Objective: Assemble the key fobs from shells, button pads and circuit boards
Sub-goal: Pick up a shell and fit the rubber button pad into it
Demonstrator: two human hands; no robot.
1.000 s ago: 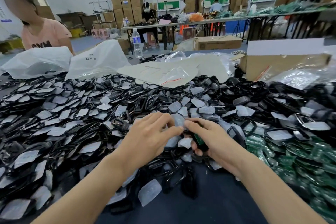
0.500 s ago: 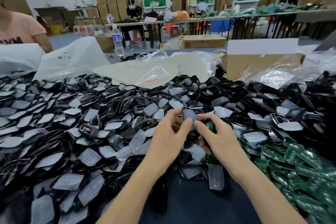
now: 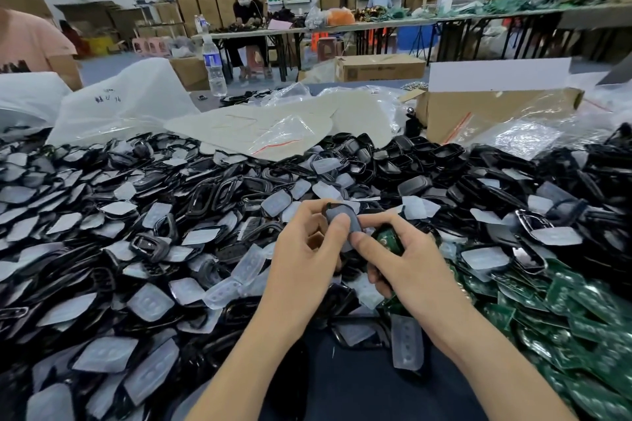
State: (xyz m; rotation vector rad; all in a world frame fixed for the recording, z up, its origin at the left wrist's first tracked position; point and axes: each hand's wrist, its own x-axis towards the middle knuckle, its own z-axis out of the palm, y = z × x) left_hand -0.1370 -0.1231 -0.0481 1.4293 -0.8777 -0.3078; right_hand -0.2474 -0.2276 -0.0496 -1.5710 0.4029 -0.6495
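Between the two hands, just above the heap, sits the piece being built. The left hand (image 3: 304,260) pinches a grey button pad (image 3: 334,216), with its thumb flat on top and its fingers curled behind. A bit of black shell (image 3: 329,205) peeks out at the top of the pad, but I cannot tell if the pad sits fully in it. The right hand (image 3: 410,263) has its fingers curled round a green circuit board (image 3: 388,238), and its thumb touches the low edge of the pad.

What could go wrong? The pad is soft and bendy. If the thumbs push on one side only, it may go in crooked, and then the buttons will not line up. The right hand is doing two jobs at once, so the board could slip out and get lost in the mess below. If the board goes in the wrong way round, the shell may not close.

All around lie black shells (image 3: 219,195), loose clear pads (image 3: 150,301) and, on the right, a pile of green boards (image 3: 581,311).

One second ago the hands were down low, right on the heap. Now they are lifted a little and more of the green board shows. The left thumb has moved on top of the pad. The person in pink (image 3: 30,44) at the left shows less now.
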